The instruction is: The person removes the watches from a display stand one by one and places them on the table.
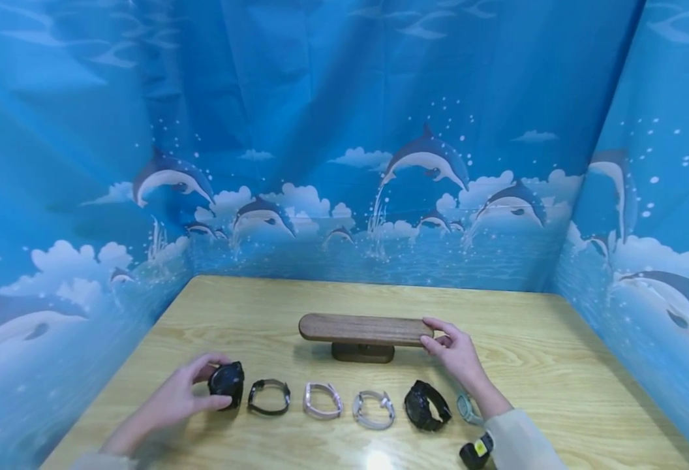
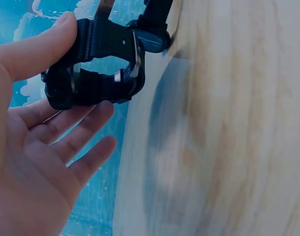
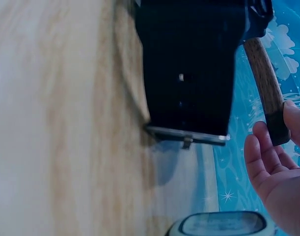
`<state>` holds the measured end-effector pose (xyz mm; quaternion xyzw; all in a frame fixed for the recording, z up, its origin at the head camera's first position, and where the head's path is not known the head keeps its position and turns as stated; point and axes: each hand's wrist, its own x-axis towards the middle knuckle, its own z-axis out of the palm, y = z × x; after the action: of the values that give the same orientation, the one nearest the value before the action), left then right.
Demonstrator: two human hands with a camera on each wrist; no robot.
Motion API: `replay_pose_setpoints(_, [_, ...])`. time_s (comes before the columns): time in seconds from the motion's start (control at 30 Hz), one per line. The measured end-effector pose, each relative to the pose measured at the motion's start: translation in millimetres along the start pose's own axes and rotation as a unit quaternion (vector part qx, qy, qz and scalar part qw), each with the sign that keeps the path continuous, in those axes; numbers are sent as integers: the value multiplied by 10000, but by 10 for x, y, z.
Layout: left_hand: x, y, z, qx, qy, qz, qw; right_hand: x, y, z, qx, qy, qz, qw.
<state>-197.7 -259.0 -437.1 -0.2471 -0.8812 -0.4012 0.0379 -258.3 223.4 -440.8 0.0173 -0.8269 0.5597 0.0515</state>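
Note:
My left hand holds a bulky black watch between thumb and fingers at the left end of a row of watches. In the left wrist view the thumb presses one side of this watch, with fingertips under the other. My right hand grips the right end of a dark wooden bar-shaped stand, thumb in front and fingers on top. Its squat base stands on the table behind the row. In the right wrist view the stand's end sits between thumb and fingers.
Along the row lie a thin black band, a pink band, a pale grey band, another black watch and a light teal watch. A black device with a yellow mark is by my right sleeve. Dolphin-print curtains surround the wooden table.

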Motion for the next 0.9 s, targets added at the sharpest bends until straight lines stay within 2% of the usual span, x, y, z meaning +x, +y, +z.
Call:
replay_pose_setpoints(0.2, [-35, -24, 35, 241, 73, 304, 9992, 2, 0, 4, -45, 25, -15, 10000])
replay_pose_setpoints(0.43, [-66, -69, 76, 212, 38, 538, 9983, 0, 16, 4, -56, -12, -13, 10000])
replay_pose_setpoints(0.63, [-105, -121, 62, 177, -45, 412, 9990, -8, 9, 11, -12, -37, -21, 10000])
replay_pose_setpoints(0.73, [-120, -112, 47, 308, -31, 309, 9990, -13, -1, 9, -16, -42, -1, 10000])
replay_pose_setpoints(0.9, [-154, -92, 11, 321, 24, -54, 9995, -9, -15, -7, 22, -38, -40, 10000])
